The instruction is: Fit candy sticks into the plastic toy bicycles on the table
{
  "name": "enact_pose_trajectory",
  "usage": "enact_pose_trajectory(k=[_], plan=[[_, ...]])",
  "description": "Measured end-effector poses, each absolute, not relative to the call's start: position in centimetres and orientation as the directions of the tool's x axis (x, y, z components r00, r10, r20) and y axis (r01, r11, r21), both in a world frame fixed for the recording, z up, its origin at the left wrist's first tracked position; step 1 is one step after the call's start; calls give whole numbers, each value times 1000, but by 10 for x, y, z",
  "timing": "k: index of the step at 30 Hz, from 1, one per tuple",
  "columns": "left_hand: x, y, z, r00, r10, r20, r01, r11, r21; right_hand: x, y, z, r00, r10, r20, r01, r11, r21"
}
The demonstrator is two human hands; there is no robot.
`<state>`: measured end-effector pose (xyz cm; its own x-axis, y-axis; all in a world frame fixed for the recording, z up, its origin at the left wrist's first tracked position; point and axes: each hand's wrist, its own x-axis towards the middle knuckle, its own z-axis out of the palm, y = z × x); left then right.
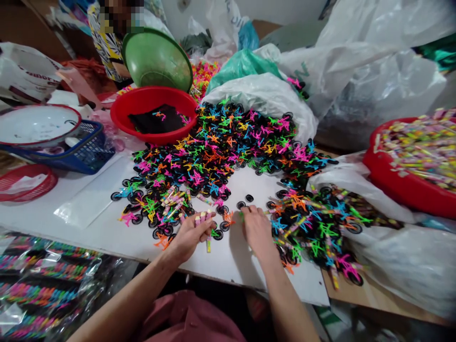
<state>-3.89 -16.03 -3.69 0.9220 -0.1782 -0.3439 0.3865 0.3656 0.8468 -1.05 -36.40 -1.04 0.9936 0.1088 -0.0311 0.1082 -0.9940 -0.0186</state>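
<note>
My left hand (194, 235) is closed around several small printed candy-like sticks (204, 218), their pale ends pointing up. Just under its fingers a yellow-green stick (208, 245) rests on the white tabletop. Between the hands lie small toy bicycles, among them an orange one (228, 217) with black wheels. The fingers of my right hand (257, 230) are pinched at a bit of green plastic, which looks like part of a green toy bicycle (242, 216); the fingers hide most of it. A loose black wheel (249, 198) lies beyond the right hand.
A large heap of colourful toy bicycles (213, 147) spills from a white bag (256, 92). More bicycles mixed with sticks (302, 223) lie at the right. A red basin (153, 137), blue basket (89, 152) and red tub of sticks (384, 175) stand around. Behind, a person (103, 42) is beside a green basin (156, 57).
</note>
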Motion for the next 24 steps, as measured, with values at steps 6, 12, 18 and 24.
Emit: enact_pose_trajectory(k=[6,12,18,24], plan=[[-33,-176,-38,925,-222,-308,361,266,894,-11,-366,-21,995,84,-51,45,-852,-521],[-22,-195,-39,945,-161,-285,327,402,855,-33,-347,-5,960,258,-105,-95,-52,-994],[-21,-178,-28,976,55,-209,194,200,960,-34,-318,-38,965,185,-188,-189,-13,-982],[-33,-170,-34,969,-54,-243,248,166,954,-23,-335,-13,1000,9,15,18,-304,-953]])
